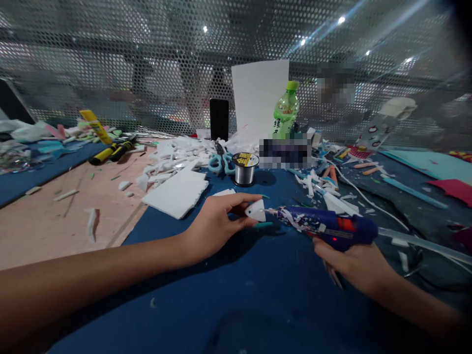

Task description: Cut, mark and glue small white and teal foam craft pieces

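Note:
Between the thumb and fingers of my left hand [217,221] is a small white foam piece [257,211] with a dark dot on it. My right hand [354,265] is wrapped round the handle of a blue glue gun [328,226], whose red light is lit. The gun's nozzle points left and meets, or nearly meets, the right edge of the foam piece. White scraps cling to the front of the gun. Beyond my left hand stand a spool of clear line [244,169] and light-blue scissors [221,163]. A white foam sheet [177,192] lies left of them.
A green bottle [286,112], a dark phone [219,119] and a white board [254,98] stand at the back before a perforated metal screen [162,64]. White scraps [177,153] are heaped behind the sheet. A white cable [365,194] runs along the right; a clear bottle [379,128] stands behind it.

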The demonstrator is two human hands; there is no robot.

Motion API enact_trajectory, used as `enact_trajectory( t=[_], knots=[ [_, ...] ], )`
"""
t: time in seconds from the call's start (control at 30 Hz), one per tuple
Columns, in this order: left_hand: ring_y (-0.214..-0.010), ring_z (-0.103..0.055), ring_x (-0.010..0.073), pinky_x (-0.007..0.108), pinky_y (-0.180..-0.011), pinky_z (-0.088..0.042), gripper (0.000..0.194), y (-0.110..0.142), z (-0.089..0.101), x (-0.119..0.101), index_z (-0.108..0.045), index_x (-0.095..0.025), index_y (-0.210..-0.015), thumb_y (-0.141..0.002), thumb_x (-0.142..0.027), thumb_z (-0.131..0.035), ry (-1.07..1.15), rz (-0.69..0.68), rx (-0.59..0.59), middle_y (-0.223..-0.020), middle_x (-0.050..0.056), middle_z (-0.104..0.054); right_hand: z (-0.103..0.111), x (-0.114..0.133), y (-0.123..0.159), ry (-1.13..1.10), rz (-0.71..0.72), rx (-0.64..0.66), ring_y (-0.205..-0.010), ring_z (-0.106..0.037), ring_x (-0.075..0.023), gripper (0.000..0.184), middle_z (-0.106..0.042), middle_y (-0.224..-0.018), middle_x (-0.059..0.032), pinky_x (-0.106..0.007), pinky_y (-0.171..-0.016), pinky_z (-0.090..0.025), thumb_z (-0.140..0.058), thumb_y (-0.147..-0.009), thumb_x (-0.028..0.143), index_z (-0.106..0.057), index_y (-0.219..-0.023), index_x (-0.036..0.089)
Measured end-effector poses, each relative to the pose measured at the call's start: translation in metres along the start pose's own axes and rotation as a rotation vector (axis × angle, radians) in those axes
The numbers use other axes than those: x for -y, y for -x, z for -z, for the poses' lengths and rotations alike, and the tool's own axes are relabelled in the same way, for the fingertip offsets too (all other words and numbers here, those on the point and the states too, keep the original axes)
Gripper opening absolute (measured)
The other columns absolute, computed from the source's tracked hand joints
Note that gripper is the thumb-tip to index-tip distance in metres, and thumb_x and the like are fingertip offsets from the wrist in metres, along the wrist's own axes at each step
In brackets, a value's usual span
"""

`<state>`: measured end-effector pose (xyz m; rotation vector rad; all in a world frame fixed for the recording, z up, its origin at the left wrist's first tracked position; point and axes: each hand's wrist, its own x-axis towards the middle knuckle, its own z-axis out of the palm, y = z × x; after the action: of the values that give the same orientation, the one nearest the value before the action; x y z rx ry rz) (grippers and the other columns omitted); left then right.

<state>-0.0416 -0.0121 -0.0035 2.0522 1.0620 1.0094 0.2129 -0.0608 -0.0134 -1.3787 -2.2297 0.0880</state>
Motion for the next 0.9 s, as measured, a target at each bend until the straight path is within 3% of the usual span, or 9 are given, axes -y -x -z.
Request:
enact_trajectory(
  t=[0.1,0.2,0.37,0.57,0.9],
  knots=[
    [-0.069,-0.061,0.011,0.02,-0.067,-0.052,0.038,-0.0007,-0.0004,-0.0004,-0.064,-0.015,-0.108,-0.07,-0.015,-0.067,0.011,0.011,0.007,-0.08,0.003,-0.065,-0.0008,0.0,-0.0015,0.154,0.178,-0.05,-0.049,-0.052,-0.0175,0.034,-0.053,-0.047,-0.0009,-0.028,-0.047,-0.036,-0.032,-0.074,0.017,-0.059,-0.056,0.025],
    [-0.071,-0.062,0.0118,0.02,-0.068,-0.051,0.038,-0.001,-0.0003,-0.001,-0.064,-0.014,-0.108,-0.07,-0.013,-0.068,0.014,0.023,0.015,-0.085,0.004,-0.066,0.0001,0.0017,-0.0025,0.206,0.219,-0.038,-0.05,-0.054,-0.0163,0.033,-0.056,-0.05,-0.0002,-0.026,-0.048,-0.039,-0.034,-0.076,0.016,-0.058,-0.056,0.024],
    [-0.072,-0.062,0.0119,0.02,-0.068,-0.051,0.04,-0.0008,-0.0005,-0.0008,-0.063,-0.014,-0.109,-0.07,-0.012,-0.068,0.014,0.017,0.013,-0.087,0.006,-0.068,0.0009,0.001,-0.0015,0.167,0.168,0.026,-0.049,-0.055,-0.0156,0.031,-0.056,-0.05,0.0006,-0.026,-0.047,-0.038,-0.035,-0.075,0.015,-0.058,-0.057,0.025],
    [-0.07,-0.061,0.0109,0.02,-0.067,-0.05,0.039,-0.0003,-0.0006,0.0002,-0.064,-0.014,-0.108,-0.07,-0.013,-0.069,0.004,0.006,0.011,-0.088,0.006,-0.068,0.0014,-0.0054,-0.0018,0.003,-0.093,0.1,-0.039,-0.051,-0.0144,0.021,-0.053,-0.042,0.0036,-0.026,-0.041,-0.04,-0.046,-0.075,0.027,-0.058,-0.058,0.027],
    [-0.071,-0.063,0.0113,0.019,-0.067,-0.052,0.038,-0.0008,-0.0001,-0.0007,-0.064,-0.013,-0.108,-0.07,-0.012,-0.068,0.026,0.017,0.016,-0.089,0.006,-0.068,-0.0002,0.0029,-0.0001,0.068,-0.038,0.036,-0.053,-0.053,-0.0164,0.026,-0.053,-0.049,-0.0005,-0.027,-0.05,-0.038,-0.038,-0.076,0.033,-0.057,-0.059,0.026]
  ],
)
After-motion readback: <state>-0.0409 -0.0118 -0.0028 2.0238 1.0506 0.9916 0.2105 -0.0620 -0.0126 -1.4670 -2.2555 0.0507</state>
